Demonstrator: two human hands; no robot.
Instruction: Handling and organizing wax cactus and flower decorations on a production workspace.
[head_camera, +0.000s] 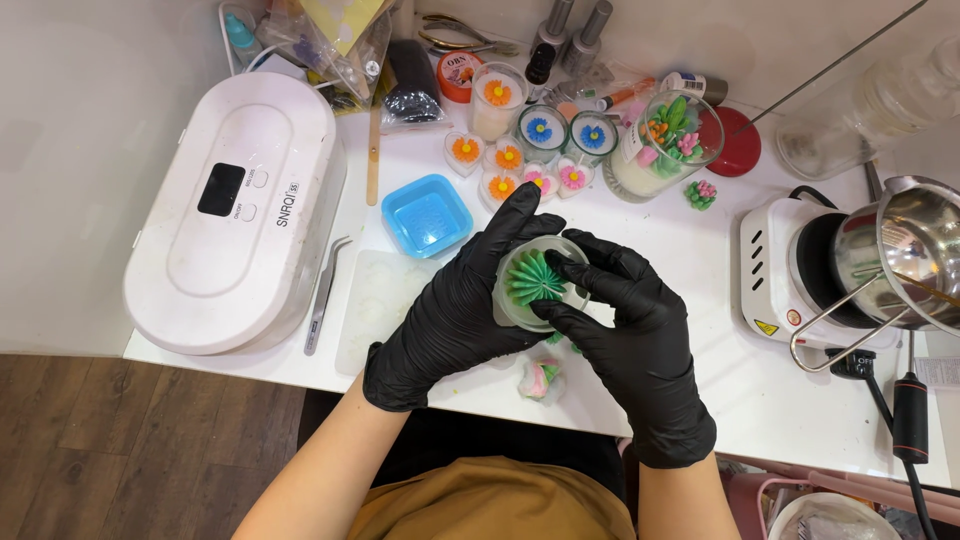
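My left hand (455, 305) and my right hand (625, 335), both in black gloves, hold a round translucent mould (517, 310) between them above the white table (770, 390). A green spiky succulent-shaped piece (530, 278) sits in the mould. The left hand cups the mould from the left and behind. My right thumb and fingers press on its right rim. A small pink and green flower piece (541, 378) lies on the table just under my hands.
A large white oval machine (235, 215) stands at the left, with tweezers (325, 295) and a clear flat mould (375, 300) beside it. A blue square mould (427, 214) and several flower candles (520, 150) stand behind. A hotplate with a metal pitcher (900, 255) is at the right.
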